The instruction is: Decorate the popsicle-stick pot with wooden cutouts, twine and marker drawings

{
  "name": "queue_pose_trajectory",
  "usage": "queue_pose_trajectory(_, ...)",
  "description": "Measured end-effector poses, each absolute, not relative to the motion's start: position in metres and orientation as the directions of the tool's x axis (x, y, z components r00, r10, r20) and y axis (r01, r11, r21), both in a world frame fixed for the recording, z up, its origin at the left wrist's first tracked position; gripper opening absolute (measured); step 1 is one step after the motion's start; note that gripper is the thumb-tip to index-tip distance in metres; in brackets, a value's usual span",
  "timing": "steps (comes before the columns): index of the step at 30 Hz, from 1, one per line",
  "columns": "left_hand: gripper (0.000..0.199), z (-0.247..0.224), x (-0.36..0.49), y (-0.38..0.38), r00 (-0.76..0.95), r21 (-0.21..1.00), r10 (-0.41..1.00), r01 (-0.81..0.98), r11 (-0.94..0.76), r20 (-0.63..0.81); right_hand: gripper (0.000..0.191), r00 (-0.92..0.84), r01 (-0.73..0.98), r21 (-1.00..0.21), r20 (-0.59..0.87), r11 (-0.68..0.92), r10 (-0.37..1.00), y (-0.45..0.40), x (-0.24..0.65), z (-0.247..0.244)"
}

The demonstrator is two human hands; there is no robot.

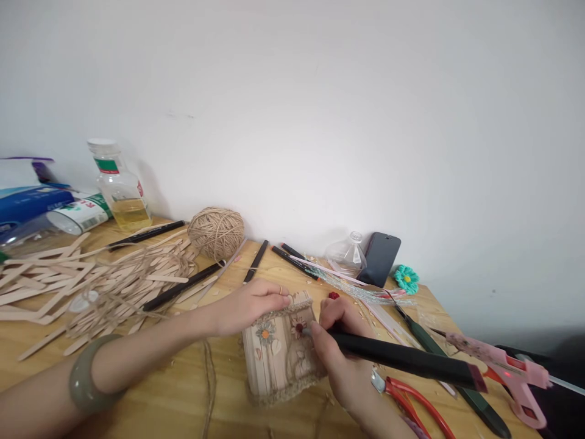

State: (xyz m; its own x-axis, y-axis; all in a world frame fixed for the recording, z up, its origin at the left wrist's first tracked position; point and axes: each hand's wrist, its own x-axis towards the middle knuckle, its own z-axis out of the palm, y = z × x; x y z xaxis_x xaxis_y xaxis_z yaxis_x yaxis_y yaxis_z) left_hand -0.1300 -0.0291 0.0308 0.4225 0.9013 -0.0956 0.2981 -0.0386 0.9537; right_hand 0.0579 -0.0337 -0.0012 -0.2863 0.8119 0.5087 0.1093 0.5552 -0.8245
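Observation:
A small craft-stick holder (260, 377), trimmed with twine along its top and bottom edges, is tilted over the wooden table. Its side carries an orange-centred flower (265, 333) and a dark red flower (299, 327). My left hand (258, 305) grips the twine-wrapped top edge, fingers bent over it; a ring and a bangle show on that arm. In my right hand (342, 350) is a black marker (402, 355) with a dark red end, its tip at the red flower. A small dark red object (334, 296) shows just above my right fingers; its kind is unclear.
Loose craft sticks (50, 280) and a twine ball (216, 233) lie left. Behind them stands a bottle of yellow liquid (130, 207). To the right are a phone (382, 258), a green-handled tool (457, 372), red-handled pliers (414, 399) and a pink glue gun (507, 369), its light glowing.

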Motion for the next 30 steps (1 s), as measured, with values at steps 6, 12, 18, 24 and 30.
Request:
queue_pose_trajectory(6,0.025,0.0312,-0.1304,-0.0287,0.422,0.953,0.901,0.301,-0.040,-0.096,0.023,-0.302,0.123,-0.822,0.503,0.557,0.810,-0.0336,0.0589,-0.0002)
queue_pose_trajectory(12,0.027,0.0301,-0.1301,-0.0278,0.427,0.952,0.899,0.303,-0.046,-0.092,0.023,-0.311,0.123,-0.827,0.492,0.548,0.813,-0.0338,0.0593,-0.0009)
queue_pose_trajectory(18,0.027,0.0289,-0.1307,-0.0291,0.413,0.948,0.906,0.314,-0.047,-0.092,0.023,-0.304,0.115,-0.838,0.482,0.534,0.822,-0.0338,0.0591,-0.0011)
queue_pose_trajectory(24,0.028,0.0298,-0.1306,-0.0286,0.412,0.948,0.905,0.317,-0.036,-0.104,0.022,-0.232,0.070,-0.837,0.516,0.543,0.825,-0.0332,0.0566,-0.0010)
queue_pose_trajectory(30,0.029,0.0311,-0.1301,-0.0296,0.396,0.943,0.913,0.331,-0.043,-0.097,0.022,-0.235,0.075,-0.834,0.517,0.546,0.823,-0.0330,0.0561,-0.0019)
